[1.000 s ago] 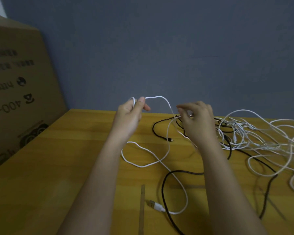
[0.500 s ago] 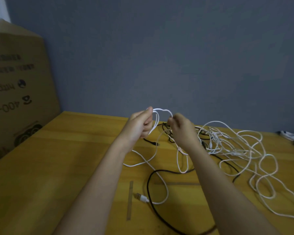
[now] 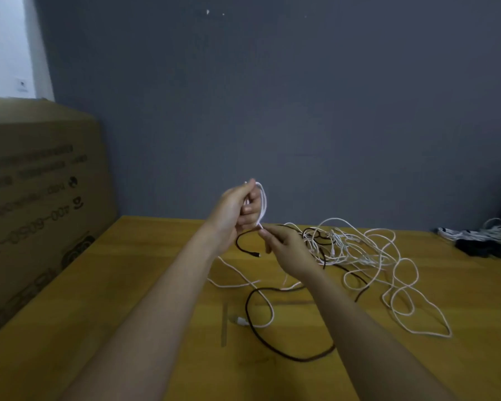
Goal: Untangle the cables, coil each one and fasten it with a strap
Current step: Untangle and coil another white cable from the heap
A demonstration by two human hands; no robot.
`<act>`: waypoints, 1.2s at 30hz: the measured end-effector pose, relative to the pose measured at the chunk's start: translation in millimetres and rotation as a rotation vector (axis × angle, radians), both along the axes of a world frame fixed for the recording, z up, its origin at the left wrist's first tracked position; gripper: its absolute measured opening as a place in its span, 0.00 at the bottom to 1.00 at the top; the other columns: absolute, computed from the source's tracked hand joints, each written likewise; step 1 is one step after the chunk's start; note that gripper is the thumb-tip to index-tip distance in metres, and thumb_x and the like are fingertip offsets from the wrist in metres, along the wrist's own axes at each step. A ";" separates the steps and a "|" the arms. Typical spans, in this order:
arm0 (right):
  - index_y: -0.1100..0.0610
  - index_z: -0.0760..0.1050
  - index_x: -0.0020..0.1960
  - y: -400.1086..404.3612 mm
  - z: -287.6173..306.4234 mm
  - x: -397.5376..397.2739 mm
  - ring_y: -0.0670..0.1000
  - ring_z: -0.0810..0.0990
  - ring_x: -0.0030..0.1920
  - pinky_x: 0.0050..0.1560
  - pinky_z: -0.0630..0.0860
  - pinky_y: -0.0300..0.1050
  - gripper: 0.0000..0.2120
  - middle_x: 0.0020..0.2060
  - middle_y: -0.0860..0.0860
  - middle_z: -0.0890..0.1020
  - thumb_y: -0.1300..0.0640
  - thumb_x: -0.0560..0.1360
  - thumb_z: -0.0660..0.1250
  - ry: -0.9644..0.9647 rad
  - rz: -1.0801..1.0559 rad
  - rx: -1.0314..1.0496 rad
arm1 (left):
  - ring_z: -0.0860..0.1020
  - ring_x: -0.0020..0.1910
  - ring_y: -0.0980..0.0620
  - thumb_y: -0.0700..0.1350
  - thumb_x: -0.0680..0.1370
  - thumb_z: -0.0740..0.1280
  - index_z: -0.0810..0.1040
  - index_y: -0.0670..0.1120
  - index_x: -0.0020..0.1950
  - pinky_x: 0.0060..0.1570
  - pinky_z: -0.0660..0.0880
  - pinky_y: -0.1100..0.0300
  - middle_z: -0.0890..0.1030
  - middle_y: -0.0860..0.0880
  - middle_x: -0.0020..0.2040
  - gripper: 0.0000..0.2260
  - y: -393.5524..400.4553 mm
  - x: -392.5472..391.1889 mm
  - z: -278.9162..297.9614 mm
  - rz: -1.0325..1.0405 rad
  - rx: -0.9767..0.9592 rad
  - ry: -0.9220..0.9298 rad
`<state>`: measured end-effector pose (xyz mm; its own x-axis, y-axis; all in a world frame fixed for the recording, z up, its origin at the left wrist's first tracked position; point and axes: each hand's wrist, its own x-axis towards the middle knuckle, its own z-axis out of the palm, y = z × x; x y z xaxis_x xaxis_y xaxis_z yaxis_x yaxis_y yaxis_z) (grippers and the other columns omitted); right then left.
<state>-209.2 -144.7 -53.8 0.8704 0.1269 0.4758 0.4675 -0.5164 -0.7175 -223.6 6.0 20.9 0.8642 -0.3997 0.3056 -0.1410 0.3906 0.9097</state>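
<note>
- Since the earlier frames, both hands have drawn close together: the left hand (image 3: pixel 237 209) has risen and closed over a small loop of the white cable (image 3: pixel 263 202), where a second ago it pinched one strand with the hands apart; the right hand (image 3: pixel 287 247) now sits just below and to the right of it
- Left hand: fingers curled round the white cable, whose loop arcs up over the fingertips and down the far side; raised above the table (image 3: pixel 128 285)
- Right hand: thumb and fingers pinch the same white cable just under the left hand, fingertips almost touching it
- From the hands the white cable drops to the table, runs toward the viewer and ends in a plug (image 3: pixel 239 320) near the middle of the tabletop
- Black cable (image 3: pixel 272 347) loops on the table beneath the forearms; its small end (image 3: pixel 256 255) lies just left of the right hand
- Tangle of white and black cables (image 3: pixel 368 253) spreads right of the right hand, with loose white loops trailing toward the near right
- Cardboard box (image 3: pixel 41 212) stands along the table's left edge; bare wood lies between it and the arms
- Grey wall (image 3: pixel 301 111) closes the table's far edge
- Bundled cables (image 3: pixel 480 240), white and black, lie at the far right edge, well apart from the hands
</note>
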 end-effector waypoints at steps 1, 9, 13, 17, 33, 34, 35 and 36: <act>0.57 0.79 0.59 0.8 -4.6 -8.0 0.40 0.68 0.27 0.33 0.65 0.34 0.12 0.29 0.49 0.73 0.58 0.82 0.59 0.034 -0.002 -0.015 | 0.58 0.20 0.58 0.44 0.83 0.51 0.62 0.47 0.37 0.22 0.55 0.66 0.63 0.54 0.24 0.14 -0.3 -0.6 1.0 0.033 0.009 -0.001; 0.54 0.75 0.62 -0.7 -22.2 -63.5 0.39 0.69 0.28 0.30 0.62 0.35 0.13 0.29 0.41 0.71 0.53 0.82 0.58 -0.010 -0.047 -0.375 | 0.71 0.30 0.53 0.44 0.84 0.50 0.64 0.47 0.41 0.38 0.71 0.60 0.72 0.48 0.35 0.12 -14.7 -4.7 -1.8 0.434 0.604 -0.284; 0.54 0.77 0.56 -8.9 -2.4 -79.3 0.49 0.75 0.35 0.34 0.63 0.43 0.10 0.36 0.45 0.78 0.53 0.80 0.60 -0.365 -0.161 -0.453 | 0.73 0.36 0.51 0.48 0.84 0.51 0.67 0.45 0.47 0.42 0.70 0.56 0.76 0.49 0.38 0.11 -15.1 -11.5 -14.7 0.270 0.967 -0.401; 0.54 0.77 0.49 -31.4 30.6 -78.5 0.44 0.74 0.32 0.32 0.69 0.42 0.06 0.34 0.47 0.79 0.52 0.76 0.69 -0.330 -0.278 -0.181 | 0.68 0.29 0.54 0.53 0.84 0.50 0.70 0.46 0.42 0.34 0.66 0.58 0.70 0.50 0.31 0.17 -18.8 -23.8 -13.9 0.157 0.977 -0.419; 0.60 0.76 0.54 -9.3 44.8 -83.6 0.44 0.64 0.28 0.29 0.59 0.37 0.16 0.35 0.52 0.71 0.49 0.80 0.57 0.121 0.116 0.357 | 0.53 0.18 0.59 0.54 0.83 0.53 0.62 0.50 0.26 0.21 0.49 0.64 0.57 0.55 0.21 0.24 -13.9 -25.3 -7.1 -0.118 0.245 0.014; 0.62 0.75 0.49 -7.5 42.2 -82.5 0.44 0.62 0.26 0.28 0.58 0.38 0.14 0.32 0.52 0.70 0.53 0.82 0.56 0.080 0.073 0.369 | 0.54 0.19 0.59 0.54 0.83 0.54 0.63 0.48 0.29 0.22 0.51 0.65 0.58 0.55 0.21 0.23 -14.2 -23.2 -8.4 -0.067 0.253 0.006; 0.62 0.73 0.45 -5.3 39.8 -81.7 0.43 0.62 0.25 0.27 0.58 0.37 0.14 0.30 0.50 0.69 0.55 0.82 0.55 0.066 0.030 0.387 | 0.55 0.19 0.59 0.53 0.83 0.55 0.64 0.47 0.31 0.22 0.54 0.65 0.59 0.55 0.21 0.21 -14.9 -21.3 -10.2 -0.028 0.260 0.002; 0.61 0.72 0.44 -3.6 37.5 -79.7 0.42 0.62 0.24 0.26 0.59 0.37 0.14 0.28 0.48 0.69 0.55 0.83 0.54 0.071 -0.004 0.404 | 0.57 0.19 0.59 0.53 0.82 0.56 0.66 0.46 0.33 0.23 0.56 0.66 0.59 0.55 0.22 0.20 -15.6 -19.9 -11.1 -0.001 0.270 -0.006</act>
<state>-288.9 -148.2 -16.3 0.9029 -0.0613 0.4255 0.4083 -0.1878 -0.8933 -243.4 -9.6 9.8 0.8625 -0.4680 0.1926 -0.1464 0.1336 0.9802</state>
